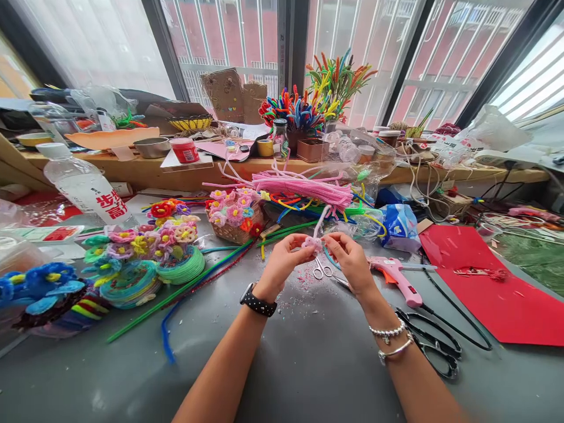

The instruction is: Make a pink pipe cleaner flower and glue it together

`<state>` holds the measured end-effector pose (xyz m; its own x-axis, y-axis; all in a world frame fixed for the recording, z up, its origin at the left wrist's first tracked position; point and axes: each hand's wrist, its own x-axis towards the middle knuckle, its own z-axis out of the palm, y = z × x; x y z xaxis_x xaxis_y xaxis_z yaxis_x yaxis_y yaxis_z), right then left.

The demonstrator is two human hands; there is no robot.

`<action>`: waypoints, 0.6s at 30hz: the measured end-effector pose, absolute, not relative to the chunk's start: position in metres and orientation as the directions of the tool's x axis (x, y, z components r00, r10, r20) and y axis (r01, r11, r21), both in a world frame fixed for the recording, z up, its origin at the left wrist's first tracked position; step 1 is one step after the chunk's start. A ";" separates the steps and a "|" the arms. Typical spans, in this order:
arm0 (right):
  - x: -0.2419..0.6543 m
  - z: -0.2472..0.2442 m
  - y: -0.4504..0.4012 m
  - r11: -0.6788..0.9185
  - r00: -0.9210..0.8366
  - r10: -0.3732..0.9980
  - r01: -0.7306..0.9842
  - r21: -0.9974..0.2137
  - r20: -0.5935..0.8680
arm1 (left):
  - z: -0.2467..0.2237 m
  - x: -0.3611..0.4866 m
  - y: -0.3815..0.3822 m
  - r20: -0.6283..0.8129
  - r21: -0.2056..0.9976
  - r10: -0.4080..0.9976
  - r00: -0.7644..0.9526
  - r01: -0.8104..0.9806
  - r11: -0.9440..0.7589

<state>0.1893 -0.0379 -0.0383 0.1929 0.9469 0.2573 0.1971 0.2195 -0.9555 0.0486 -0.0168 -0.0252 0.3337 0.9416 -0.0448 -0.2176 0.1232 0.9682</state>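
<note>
Between my hands, above the grey table, is a small pale pink pipe-cleaner flower (313, 244) with a light stem-like strand rising behind it. My left hand (288, 258), with a black dotted watch band at the wrist, pinches the flower's left side. Thumb and fingers of my right hand (351, 262) are closed at its right side; exactly what they grip is partly hidden. Small silver-coloured scissors (322, 269) lie just below the flower, among pink fluff scraps. A pink glue gun (400, 279) rests right of my right hand.
Black-handled scissors (434, 343) and a red sheet (497, 282) lie at the right. A pink pipe-cleaner bundle (304, 189) is behind my hands. Pipe-cleaner flower baskets (231, 232) and a water bottle (86, 185) stand leftward. A cluttered wooden ledge (198, 170) runs along the windows.
</note>
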 end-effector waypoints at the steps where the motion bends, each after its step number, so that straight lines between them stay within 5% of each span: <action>1: 0.190 -0.039 -0.037 0.216 0.179 0.951 0.197 -0.956 0.252 | -0.025 0.049 -0.017 -0.054 0.960 0.938 0.343 -0.239 0.143; 9: 0.191 -0.041 -0.036 0.252 0.129 0.945 0.292 -0.923 0.299 | -0.028 0.050 -0.016 -0.036 0.997 0.951 0.308 -0.060 0.057; 18: 0.188 -0.038 -0.038 0.258 0.032 0.955 0.410 -0.875 0.296 | -0.030 0.045 -0.015 0.174 0.965 0.924 0.340 0.130 -0.229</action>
<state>0.1876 -0.0378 -0.0377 0.0320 0.9546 0.2960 0.4096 0.2576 -0.8751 0.0446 -0.0146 -0.0301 0.3404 0.9241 0.1738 0.1303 -0.2294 0.9646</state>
